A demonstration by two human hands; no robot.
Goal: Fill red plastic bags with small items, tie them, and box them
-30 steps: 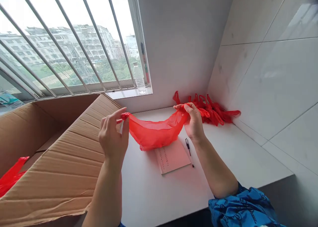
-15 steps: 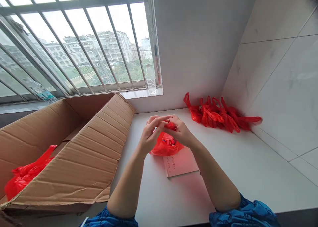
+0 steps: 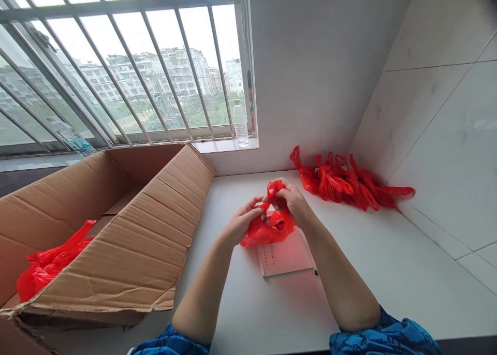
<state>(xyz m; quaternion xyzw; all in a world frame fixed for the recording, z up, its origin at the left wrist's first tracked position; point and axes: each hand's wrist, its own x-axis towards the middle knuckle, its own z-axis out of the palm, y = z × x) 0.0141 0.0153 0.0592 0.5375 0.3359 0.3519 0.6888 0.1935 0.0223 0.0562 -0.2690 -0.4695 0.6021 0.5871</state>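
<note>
In the middle of the white counter sits a red plastic bag [image 3: 266, 235], bunched at its top and with something inside that I cannot make out. My left hand [image 3: 245, 219] pinches the bag's left upper part between thumb and fingers. With my right hand [image 3: 289, 198] I grip the right handle of the same bag, a loop of it standing up above the fingers. Partly under the bag lies a pale book [image 3: 287, 256] with small print along its left side.
An open cardboard box [image 3: 151, 231] stands at the left, with a red bag [image 3: 54, 259] inside. Several tied red bags [image 3: 341, 181] lie along the wall at the back right. A clear bottle [image 3: 240, 124] stands on the sill by the barred window; another bottle [image 3: 73, 137] leans farther left.
My hands were close together over the bag's top with fingers touching. Now they are a little apart, each holding part of the bag, and its handle loop shows. The view has shifted slightly.
</note>
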